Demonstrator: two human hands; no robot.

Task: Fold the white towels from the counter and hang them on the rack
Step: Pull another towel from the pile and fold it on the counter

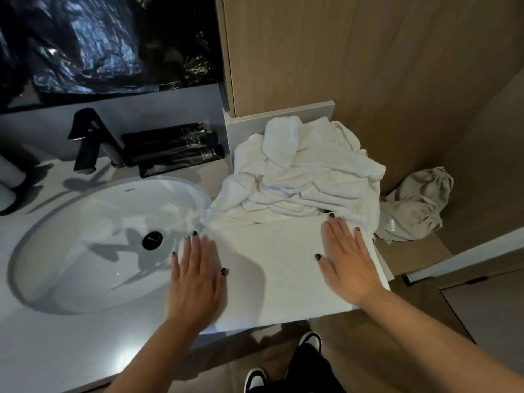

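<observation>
A flat, folded white towel (272,265) lies on the counter's front right corner, reaching to the counter edge. My left hand (197,276) rests palm down on its left side, fingers spread. On the towel's right side, my right hand (347,259) presses flat, fingers together. Behind the flat towel sits a crumpled heap of white towels (306,171) against the wooden wall panel. No towel rack is in view.
An oval white sink (93,245) with a black drain fills the left of the pale counter (56,341). A black faucet (88,137) and a black tray of tubes (173,148) stand behind it. Grey drawstring bags (414,208) lie on a lower shelf at right.
</observation>
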